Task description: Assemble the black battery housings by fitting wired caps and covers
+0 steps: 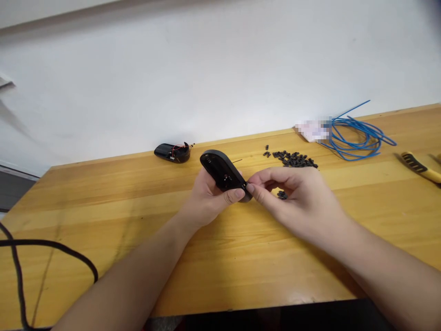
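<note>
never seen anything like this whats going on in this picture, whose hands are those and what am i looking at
This is a single picture from a camera worn on a person's head, looking forward and down, so the two bare arms coming in from the bottom are that person's own. No machine is involved. The left hand holds a black plastic casing shaped like a computer mouse. The right hand pinches at its end, though anything between the fingers is too small to make out.

On the wooden table lie a second black casing with red wires, a heap of small black pieces, a few more small pieces by the right hand, a coil of blue wire, a yellow and black handle and a black cable.
</note>
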A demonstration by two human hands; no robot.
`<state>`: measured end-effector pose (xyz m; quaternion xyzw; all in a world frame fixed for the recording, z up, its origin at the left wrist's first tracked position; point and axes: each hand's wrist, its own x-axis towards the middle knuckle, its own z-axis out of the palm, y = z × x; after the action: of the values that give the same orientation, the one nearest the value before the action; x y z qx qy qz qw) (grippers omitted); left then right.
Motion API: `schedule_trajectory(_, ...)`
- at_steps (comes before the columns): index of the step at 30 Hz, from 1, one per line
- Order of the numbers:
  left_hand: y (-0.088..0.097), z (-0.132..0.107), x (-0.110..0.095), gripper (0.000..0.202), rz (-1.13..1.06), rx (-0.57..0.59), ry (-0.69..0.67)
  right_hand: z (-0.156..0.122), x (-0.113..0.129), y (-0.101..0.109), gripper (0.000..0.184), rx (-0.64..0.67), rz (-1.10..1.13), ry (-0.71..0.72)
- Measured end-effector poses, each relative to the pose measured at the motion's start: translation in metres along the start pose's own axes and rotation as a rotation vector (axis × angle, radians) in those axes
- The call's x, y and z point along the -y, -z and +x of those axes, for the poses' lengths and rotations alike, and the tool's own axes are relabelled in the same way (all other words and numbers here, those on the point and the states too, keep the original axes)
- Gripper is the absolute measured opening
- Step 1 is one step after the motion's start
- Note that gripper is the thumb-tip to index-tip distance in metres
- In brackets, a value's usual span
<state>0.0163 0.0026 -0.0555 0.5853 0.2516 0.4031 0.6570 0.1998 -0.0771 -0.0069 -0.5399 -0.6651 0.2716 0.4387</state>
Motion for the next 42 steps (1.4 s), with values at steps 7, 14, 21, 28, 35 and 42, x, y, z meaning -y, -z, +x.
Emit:
schedule_trajectory(7,-0.001,0.002,0.003,0.049,-0.113,0.030,-0.235,-0.006,-0.010,-0.014,0.015,-0.259,-0.221,0.439)
schedule_trajectory(14,-0.003,-0.001,0.000,0.058,-0.244,0.081,-0.208,-0.003,-0.009,-0.013,0.018,-0.242,-0.189,0.426)
schedule_trajectory(21,-0.007,-0.001,0.001,0.036,-0.290,0.070,-0.191,-0.004,-0.010,-0.014,0.024,-0.297,-0.168,0.511)
schedule_trajectory(28,-0.006,-0.001,0.001,0.036,-0.287,0.058,-0.154,-0.002,-0.010,-0.012,0.019,-0.291,-0.209,0.506)
schedule_trajectory(35,-0.004,0.000,0.003,0.036,-0.236,0.078,-0.156,-0.003,-0.011,-0.008,0.019,-0.264,-0.173,0.490)
schedule_trajectory(42,0.006,0.000,-0.005,0.038,-0.032,0.124,-0.377,-0.004,-0.006,-0.001,0.013,-0.178,-0.124,0.467)
